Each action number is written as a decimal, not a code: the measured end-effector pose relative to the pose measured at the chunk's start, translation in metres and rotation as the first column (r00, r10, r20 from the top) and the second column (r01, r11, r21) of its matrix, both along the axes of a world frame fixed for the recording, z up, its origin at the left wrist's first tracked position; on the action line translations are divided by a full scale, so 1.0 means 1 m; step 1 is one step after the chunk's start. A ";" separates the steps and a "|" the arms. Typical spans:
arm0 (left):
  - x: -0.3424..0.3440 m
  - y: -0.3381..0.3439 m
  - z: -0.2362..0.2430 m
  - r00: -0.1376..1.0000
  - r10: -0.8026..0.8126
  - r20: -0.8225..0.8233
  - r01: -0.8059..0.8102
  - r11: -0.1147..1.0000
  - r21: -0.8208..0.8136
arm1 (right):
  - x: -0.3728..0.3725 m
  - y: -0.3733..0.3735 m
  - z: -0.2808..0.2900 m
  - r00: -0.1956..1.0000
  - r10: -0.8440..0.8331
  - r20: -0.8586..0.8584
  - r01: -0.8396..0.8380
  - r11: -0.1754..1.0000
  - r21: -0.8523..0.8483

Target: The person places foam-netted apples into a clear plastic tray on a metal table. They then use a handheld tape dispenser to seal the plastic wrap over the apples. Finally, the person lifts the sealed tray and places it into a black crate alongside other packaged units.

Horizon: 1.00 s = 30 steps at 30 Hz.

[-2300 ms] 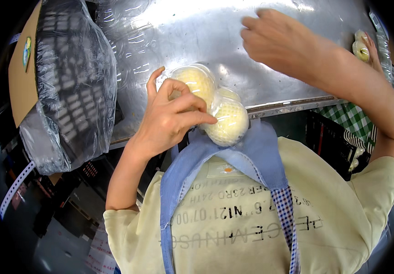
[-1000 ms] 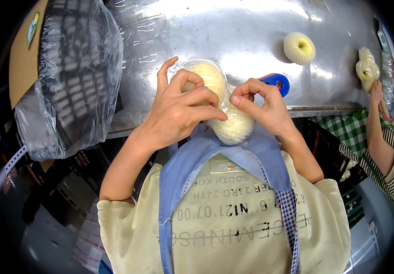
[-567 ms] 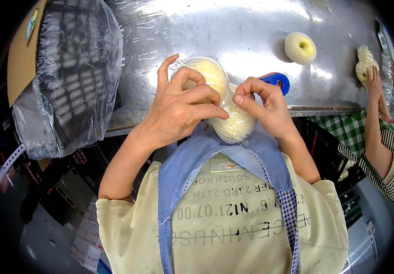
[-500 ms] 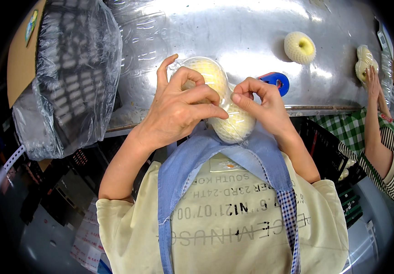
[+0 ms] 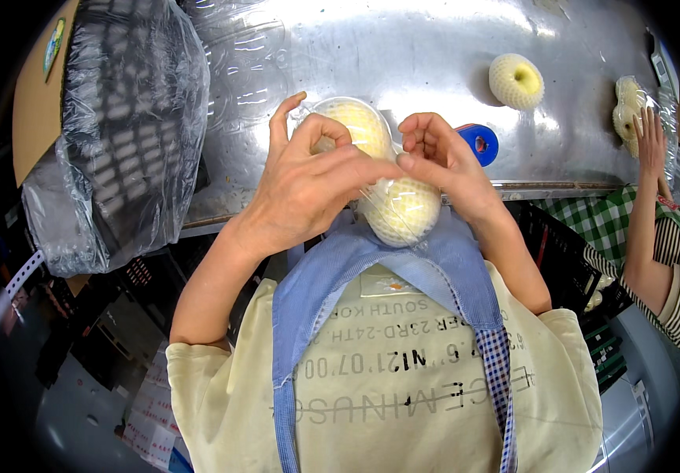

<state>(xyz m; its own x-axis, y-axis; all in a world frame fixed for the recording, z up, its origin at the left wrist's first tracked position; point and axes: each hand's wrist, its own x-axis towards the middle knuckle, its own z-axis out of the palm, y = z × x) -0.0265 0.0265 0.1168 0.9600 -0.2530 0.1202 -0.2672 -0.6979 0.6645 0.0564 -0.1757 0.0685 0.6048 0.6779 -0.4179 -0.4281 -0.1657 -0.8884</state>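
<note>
My left hand (image 5: 316, 177) grips a clear plastic package holding two pale yellow fruits in foam nets, an upper one (image 5: 360, 118) and a lower one (image 5: 403, 217), at the table's front edge. Its thumb lies across the package's middle. My right hand (image 5: 442, 169) is at the package's right side, index finger curled and raised apart from the thumb, which touches the middle near my left thumb. Just behind it lies a blue-and-red tool (image 5: 482, 146) with a hole. A single net-wrapped fruit (image 5: 509, 83) sits farther back on the metal table (image 5: 371, 47).
At left stands a cardboard box (image 5: 37, 110) with a crinkled bag of dark, padded contents (image 5: 127, 118). Clear plastic trays (image 5: 241, 55) lie beside it. At right, a co-worker's hand (image 5: 647, 138) touches bagged fruit (image 5: 627, 102). Black crates (image 5: 545, 252) are below the table.
My right hand came down from over the table to the package, then its index finger lifted from a pinch. My left thumb shifted up and rightward. The lone fruit came into view.
</note>
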 end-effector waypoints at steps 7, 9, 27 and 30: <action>0.007 0.001 0.002 0.998 -0.012 -0.062 0.011 1.000 -0.013 | 0.003 0.000 0.015 0.957 -0.036 0.287 0.081 0.986 -0.144; 0.014 -0.002 0.005 0.999 -0.006 -0.050 0.005 1.000 -0.021 | 0.002 -0.004 0.040 0.882 0.083 0.463 0.017 0.978 -0.208; 0.066 -0.028 -0.004 1.000 -0.023 -0.002 0.023 0.999 0.032 | 0.006 -0.004 0.062 0.514 0.319 0.796 0.266 0.824 -0.501; 0.070 -0.031 -0.007 1.000 -0.011 0.013 0.010 1.000 0.024 | 0.013 -0.004 0.063 0.586 0.322 0.744 0.252 0.800 -0.545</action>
